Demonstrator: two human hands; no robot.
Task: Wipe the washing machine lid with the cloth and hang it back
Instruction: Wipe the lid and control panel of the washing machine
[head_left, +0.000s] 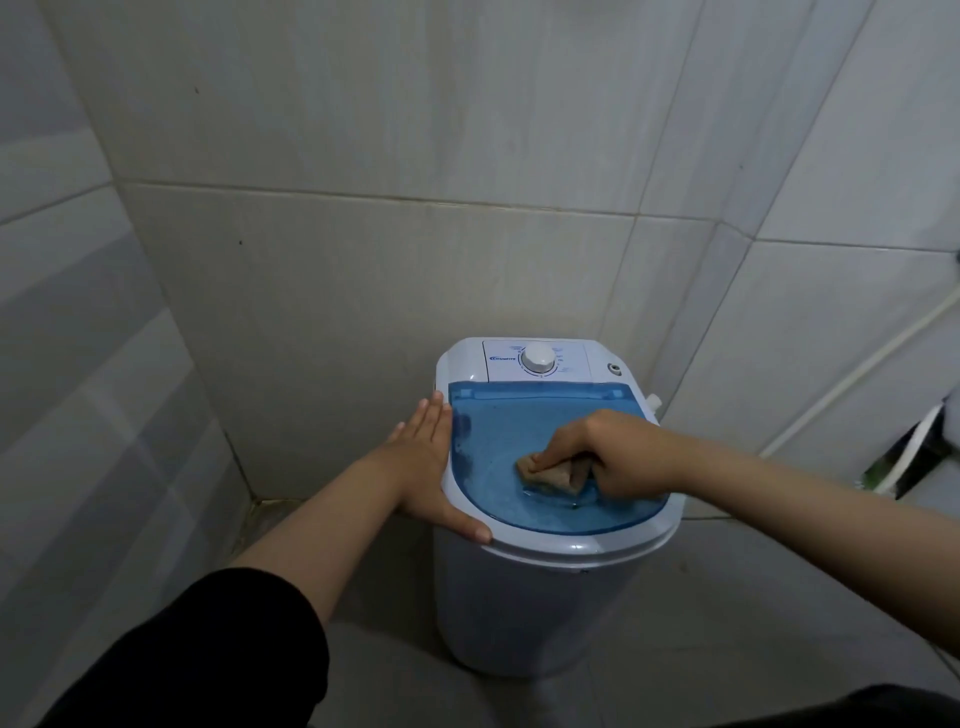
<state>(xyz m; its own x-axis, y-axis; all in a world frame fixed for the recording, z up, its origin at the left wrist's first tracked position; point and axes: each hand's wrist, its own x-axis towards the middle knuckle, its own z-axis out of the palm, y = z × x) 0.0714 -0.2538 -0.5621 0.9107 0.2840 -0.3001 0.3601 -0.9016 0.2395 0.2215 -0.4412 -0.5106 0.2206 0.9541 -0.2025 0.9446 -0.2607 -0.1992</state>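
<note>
A small white washing machine (524, 613) stands in a tiled corner, with a translucent blue lid (498, 441) on top. A crumpled brown cloth (553, 475) lies on the lid's near right part. My right hand (618, 454) presses down on the cloth, fingers closed over it. My left hand (428, 467) lies flat along the machine's left rim, fingers straight, thumb hooked over the front edge, holding nothing.
A white control panel with a round dial (538, 357) sits behind the lid. Tiled walls close in behind and on both sides. A white hose (852, 371) runs down the right wall, and a dark object (914, 457) sits at the right edge.
</note>
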